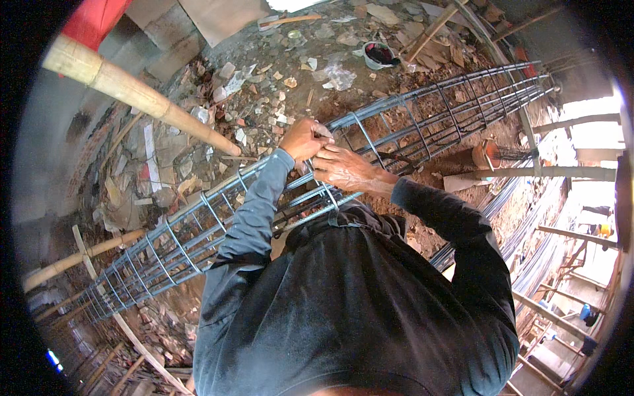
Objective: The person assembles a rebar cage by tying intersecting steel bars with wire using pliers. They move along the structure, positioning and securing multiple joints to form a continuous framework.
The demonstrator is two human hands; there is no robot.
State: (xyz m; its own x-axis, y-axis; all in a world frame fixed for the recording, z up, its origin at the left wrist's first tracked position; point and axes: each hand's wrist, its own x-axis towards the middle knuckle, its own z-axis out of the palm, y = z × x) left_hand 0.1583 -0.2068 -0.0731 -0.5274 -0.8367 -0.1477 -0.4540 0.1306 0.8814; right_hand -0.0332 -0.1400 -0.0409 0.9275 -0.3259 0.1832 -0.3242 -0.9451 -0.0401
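Observation:
A long cage of steel reinforcing bars (350,119), ringed by square stirrups, runs slantwise from the lower left to the upper right in front of me. Over the cage's middle, at its far top bar, my left hand (307,140) has its thumb and fingers pinched together. My right hand (350,170) is right beside it, fingers closed at the same spot and almost touching the left. Whatever the fingertips grip is hidden between them. Both forearms, in dark sleeves, reach across the near side of the cage.
A thick bamboo pole (139,92) slants down at the left. Broken rubble (264,109) covers the ground beyond the cage. A pale bucket (380,56) with dark contents stands at the back. Bundled long steel rods (528,244) lie to my right, near wooden poles (561,173).

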